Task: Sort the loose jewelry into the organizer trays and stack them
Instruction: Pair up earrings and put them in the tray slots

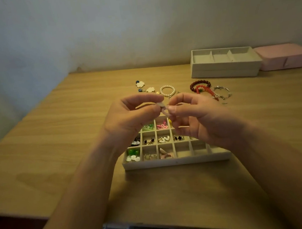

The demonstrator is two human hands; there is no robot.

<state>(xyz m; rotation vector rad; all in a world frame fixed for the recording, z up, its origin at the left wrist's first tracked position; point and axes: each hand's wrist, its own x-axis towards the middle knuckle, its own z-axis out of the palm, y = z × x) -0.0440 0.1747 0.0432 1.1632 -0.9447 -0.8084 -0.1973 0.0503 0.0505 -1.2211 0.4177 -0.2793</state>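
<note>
Above the small-box tray (176,160), a tiny pale pink piece (164,111) is being held up in the air. It is being pinched from both sides. The fingers (156,108) of the left hand (130,116) are closed on one side of it, and the fingers (172,109) of the right hand (200,116) are closed on the other side. What kind of jewelry it is cannot be told, because it is small and blurry.

Under the hands, the tray is resting on the tabletop (56,143). Many of its little boxes are already being used: green beads, white hearts, a pink piece and dark earrings are lying in them. Some boxes in the near row are being left free.

Farther back, more loose things are waiting: two flower charms (140,83), a pearl bracelet (168,91), a dark red bead bracelet (199,85), a bright red one (206,90) and a silver chain (222,92). Far at the back, a bigger tray (225,62) is being kept beside a pink box (284,56).

The tiny piece could be dropped if the pinch is let go too early. It could fall into a wrong box and get mixed up. If it is pulled too hard, it could be bent or broken.
</note>
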